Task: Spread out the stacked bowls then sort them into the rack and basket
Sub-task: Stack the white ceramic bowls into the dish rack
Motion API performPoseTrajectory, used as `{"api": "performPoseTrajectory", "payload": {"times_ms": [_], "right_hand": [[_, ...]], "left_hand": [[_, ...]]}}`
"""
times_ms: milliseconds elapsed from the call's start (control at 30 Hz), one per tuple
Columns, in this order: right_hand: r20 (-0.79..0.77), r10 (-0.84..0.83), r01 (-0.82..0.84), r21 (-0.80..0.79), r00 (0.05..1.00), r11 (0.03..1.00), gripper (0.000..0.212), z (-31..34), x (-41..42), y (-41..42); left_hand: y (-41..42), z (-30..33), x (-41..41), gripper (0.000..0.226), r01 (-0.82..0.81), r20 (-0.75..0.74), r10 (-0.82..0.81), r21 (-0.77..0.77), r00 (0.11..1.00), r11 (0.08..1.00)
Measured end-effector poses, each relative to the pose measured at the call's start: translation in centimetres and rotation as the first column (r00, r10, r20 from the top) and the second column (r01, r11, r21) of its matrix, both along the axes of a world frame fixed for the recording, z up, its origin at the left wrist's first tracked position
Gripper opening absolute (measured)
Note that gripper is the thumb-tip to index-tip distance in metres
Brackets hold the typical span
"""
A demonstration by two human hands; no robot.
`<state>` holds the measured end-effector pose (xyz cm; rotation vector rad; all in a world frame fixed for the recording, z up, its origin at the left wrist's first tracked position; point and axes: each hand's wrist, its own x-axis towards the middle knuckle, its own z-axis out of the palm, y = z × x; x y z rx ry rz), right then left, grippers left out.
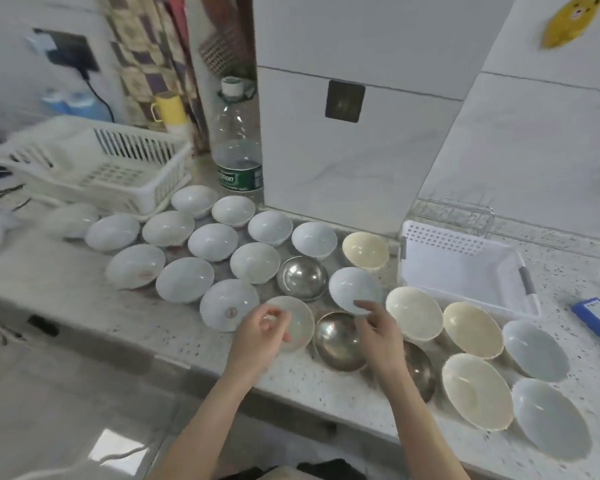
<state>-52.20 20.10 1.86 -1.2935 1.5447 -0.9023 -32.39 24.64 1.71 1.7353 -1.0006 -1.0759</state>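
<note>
On the speckled counter [84, 296], far left of the fingers: a white slatted rack [90, 164] at the back, with a water bottle [238, 143] to its right.
Spread bowls: pale blue-white bowls [184, 284] lie open side up in rows, left of and beyond both hands.
Left hand [257, 336]: fingers loosely curled, thumb and fingertips close together over the near rim of a whitish bowl [300, 320]; whether they actually pinch that rim cannot be told through the blur.
Between the hands: a steel bowl [338, 341] sits just beside the whitish bowl, with another steel bowl [302, 277] beyond it.
Right hand [378, 336]: fingers nearly straight, slightly spread; the fingertips [362, 304] touch the near rim of a tilted blue-white bowl [350, 289], not wrapped round it.
Right of the fingers: cream bowls [471, 329] and more blue-white ones run toward the counter's near edge; a third steel bowl [418, 370] is partly hidden by the right forearm.
Beyond those: a white perforated basket [465, 268], a wire rack [454, 214] behind it.
</note>
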Motion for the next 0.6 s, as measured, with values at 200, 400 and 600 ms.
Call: {"api": "performPoseTrajectory", "payload": {"times_ms": [200,400,600], "right_hand": [[0.095,0.209,-0.222,0.160,0.973,0.962,0.029,0.7,11.2,1.0],[0.185,0.348,-0.389,0.287,0.919,0.875,0.024,1.0,19.8,1.4],[0.289,0.372,-0.467,0.431,0.882,0.772,0.023,0.8,27.6,1.3]], "left_hand": [[3.1,-1.9,10.3,0.013,-0.229,-0.038,0.232,0.076,0.972,0.971],[4.9,-3.1,17.5,0.011,-0.409,-0.124,0.423,0.126,0.897,0.904],[5.2,-3.5,23.3,0.011,-0.533,-0.180,0.553,0.152,0.813,0.832]]}}
